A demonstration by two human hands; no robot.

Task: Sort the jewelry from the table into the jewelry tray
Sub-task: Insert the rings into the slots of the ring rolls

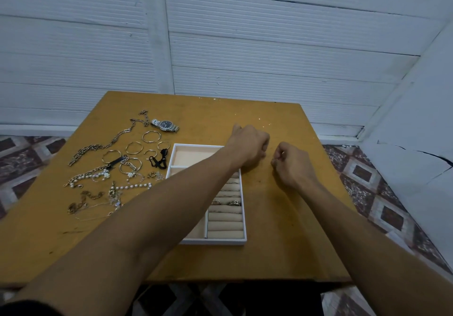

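Note:
A white jewelry tray with beige ring rolls lies at the table's middle; two rings sit in its rolls. My left forearm crosses over the tray, and my left hand is curled just past the tray's far right corner; I cannot tell whether it holds anything. To its right my right hand pinches a small silver ring above the tabletop. Loose jewelry lies left of the tray: hoop bangles, a silver watch, a long chain, pearl strands.
The wooden table stands against a white panelled wall. A black cord piece lies beside the tray's left rim. Patterned floor tiles show on both sides. The tray's upper compartment shows bare lining.

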